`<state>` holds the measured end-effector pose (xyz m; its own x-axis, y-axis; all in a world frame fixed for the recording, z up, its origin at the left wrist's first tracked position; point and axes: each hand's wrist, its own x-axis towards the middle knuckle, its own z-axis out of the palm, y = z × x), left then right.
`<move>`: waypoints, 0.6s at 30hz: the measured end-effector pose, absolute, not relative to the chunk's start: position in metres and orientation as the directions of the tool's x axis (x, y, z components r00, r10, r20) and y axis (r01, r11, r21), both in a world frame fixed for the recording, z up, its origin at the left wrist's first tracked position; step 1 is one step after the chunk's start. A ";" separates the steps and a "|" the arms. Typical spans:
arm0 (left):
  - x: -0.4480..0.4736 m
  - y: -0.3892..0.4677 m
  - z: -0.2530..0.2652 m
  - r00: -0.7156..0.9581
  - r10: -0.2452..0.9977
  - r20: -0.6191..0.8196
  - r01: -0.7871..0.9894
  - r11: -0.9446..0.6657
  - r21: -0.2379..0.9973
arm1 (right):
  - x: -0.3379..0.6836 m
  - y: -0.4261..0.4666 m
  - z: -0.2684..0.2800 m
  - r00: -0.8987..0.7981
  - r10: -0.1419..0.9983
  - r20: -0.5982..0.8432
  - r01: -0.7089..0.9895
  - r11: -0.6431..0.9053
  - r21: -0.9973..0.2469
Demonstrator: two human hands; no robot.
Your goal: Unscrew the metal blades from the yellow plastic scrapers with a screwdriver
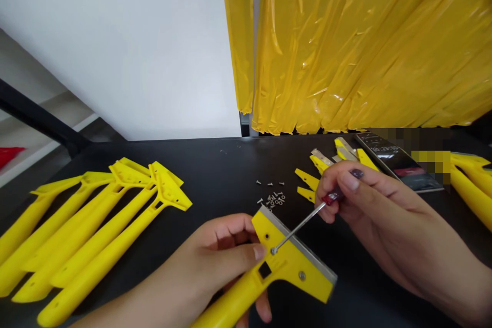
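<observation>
My left hand point(230, 256) is closed around the neck of a yellow scraper point(290, 271), thumb pressed on its head beside a screw. A metal blade edge runs along the head's far side, and a second screw sits in the right part. In my right hand point(376, 215) is a screwdriver point(300, 228) with a dark red handle, mostly hidden by my fingers. Its tip rests on the screw near my left thumb. Just beyond the scraper lie several small screws and washers point(273, 199) in a loose pile.
Several yellow scraper handles point(126, 220) lie side by side on the black table point(215, 179) at left. Yellow head plates and blades point(307, 179) lie behind my right hand. A phone point(400, 161) showing a timer and more yellow handles point(474, 189) are at right. Yellow plastic sheeting point(346, 46) hangs behind.
</observation>
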<state>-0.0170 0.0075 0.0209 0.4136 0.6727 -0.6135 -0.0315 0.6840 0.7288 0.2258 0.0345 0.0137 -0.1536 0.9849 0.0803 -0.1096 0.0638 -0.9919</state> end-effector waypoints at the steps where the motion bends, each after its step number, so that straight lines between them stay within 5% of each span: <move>1: -0.017 0.007 0.021 0.416 0.661 -0.625 -0.030 0.697 0.717 | 0.225 0.034 0.014 -0.151 0.986 0.074 -0.114 0.057 -0.992; 18: -0.019 0.003 0.023 0.482 0.626 -0.613 -0.058 0.721 0.690 | 0.226 0.038 0.003 -0.198 0.980 -0.004 -0.218 -0.048 -0.975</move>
